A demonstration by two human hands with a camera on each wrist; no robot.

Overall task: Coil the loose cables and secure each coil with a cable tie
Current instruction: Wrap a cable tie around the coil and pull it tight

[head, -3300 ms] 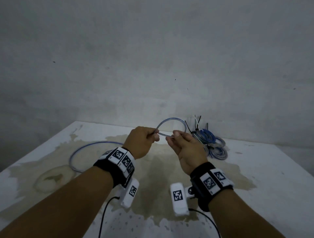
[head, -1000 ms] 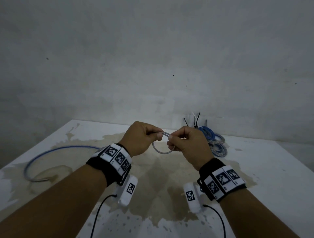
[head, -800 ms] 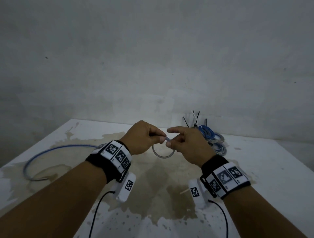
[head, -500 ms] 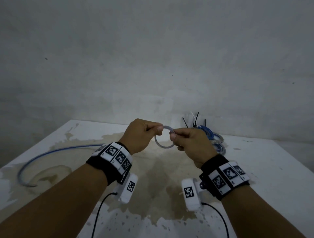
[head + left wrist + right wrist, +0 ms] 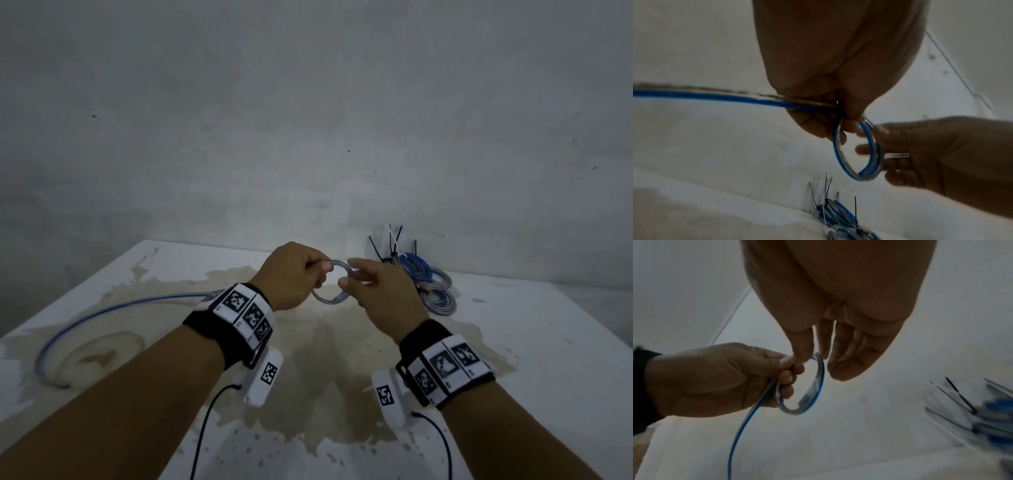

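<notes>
A small coil (image 5: 327, 299) of blue-and-clear cable hangs in the air between my hands over the table. My left hand (image 5: 323, 270) grips the coil's left side (image 5: 835, 146) with curled fingers. The loose tail (image 5: 102, 311) runs out of that fist to the left and curves down onto the table; it also shows as the tail (image 5: 715, 96) in the left wrist view. My right hand (image 5: 349, 273) has the coil's upper right part (image 5: 819, 378) between thumb and forefinger, the other fingers stretched out.
Several finished coils (image 5: 431, 284) with black and white tie ends sticking up lie at the back right against the wall. The white table (image 5: 513, 342) has a large brownish stain in its middle. Its left edge is near the tail's loop.
The big loop has been wound down to a small coil. The tail has been drawn in and swings on the left. My right fingers have spread out from their tighter pinch.
</notes>
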